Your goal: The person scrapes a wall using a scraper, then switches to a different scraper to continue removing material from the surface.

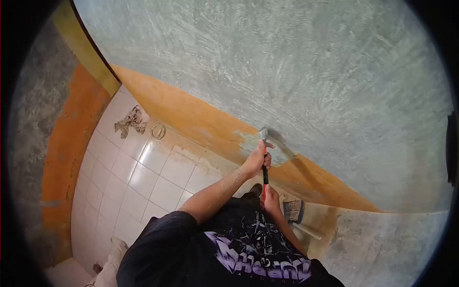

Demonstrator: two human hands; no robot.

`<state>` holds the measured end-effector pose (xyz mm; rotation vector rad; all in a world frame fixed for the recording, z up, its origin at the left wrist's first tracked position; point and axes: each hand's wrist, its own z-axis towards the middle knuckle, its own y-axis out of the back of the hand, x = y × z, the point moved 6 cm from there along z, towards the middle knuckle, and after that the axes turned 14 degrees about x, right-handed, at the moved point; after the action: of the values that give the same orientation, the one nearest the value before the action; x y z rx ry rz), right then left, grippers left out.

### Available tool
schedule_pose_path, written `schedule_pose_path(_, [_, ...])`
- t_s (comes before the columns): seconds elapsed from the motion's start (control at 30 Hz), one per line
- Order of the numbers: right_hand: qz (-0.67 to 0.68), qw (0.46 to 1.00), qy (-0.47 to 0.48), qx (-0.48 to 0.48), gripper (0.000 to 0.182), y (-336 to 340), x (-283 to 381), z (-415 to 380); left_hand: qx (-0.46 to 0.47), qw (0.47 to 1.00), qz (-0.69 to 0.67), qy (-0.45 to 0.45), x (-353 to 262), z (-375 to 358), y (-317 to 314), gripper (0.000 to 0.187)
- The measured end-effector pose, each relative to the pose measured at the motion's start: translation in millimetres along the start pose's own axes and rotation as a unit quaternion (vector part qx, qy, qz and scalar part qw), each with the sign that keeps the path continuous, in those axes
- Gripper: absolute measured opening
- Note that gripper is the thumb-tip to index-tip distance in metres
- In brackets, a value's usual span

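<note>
My left hand (258,159) is wrapped round the upper part of a scraper (266,175) with a red and black handle, close below its greyish head. Lower down, my right hand (271,198) grips the handle's end. The head meets the wall at the top edge of an orange painted band (191,112), beside a patch (249,142) where the orange has come off and pale grey-green shows. Pale dust speckles my left forearm. The blade's edge is too small to make out.
Grey-green wall (287,62) rises above the band. White tiles (143,179) cover the floor, with dust along the wall's foot. A crumpled cloth (131,122) and a ring-shaped object (158,131) lie there. A bluish slotted object (292,210) and a pale stick (307,231) are at my right.
</note>
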<state>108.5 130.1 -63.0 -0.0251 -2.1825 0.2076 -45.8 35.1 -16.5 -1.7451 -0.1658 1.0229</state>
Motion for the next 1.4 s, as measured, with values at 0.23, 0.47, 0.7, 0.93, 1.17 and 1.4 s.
schedule_pose_path(0.23, [-0.044,0.997,0.036,-0.046,0.043,13,-7,9,0.017,1.0,-0.019,-0.009,4,7,6,0.06])
schedule_pose_path(0.47, [-0.016,0.999,0.039,-0.034,0.043,-1,-2,9,0.024,0.999,-0.022,-0.003,3,4,10,0.061])
schedule_pose_path(0.7, [-0.015,0.999,0.02,-0.034,0.044,0,3,9,0.006,1.0,-0.006,-0.001,1,7,11,0.062])
schedule_pose_path(0.93, [0.002,1.0,0.002,-0.028,0.045,-2,9,3,-0.013,1.0,0.008,0.003,-1,5,8,0.061])
schedule_pose_path(1.17, [-0.057,0.997,0.036,-0.036,0.042,-6,11,23,-0.028,0.999,0.011,-0.018,-20,1,20,0.059])
schedule_pose_path(1.4, [-0.066,0.996,0.04,-0.039,0.043,-4,18,24,-0.019,0.999,0.01,-0.029,-21,2,21,0.06])
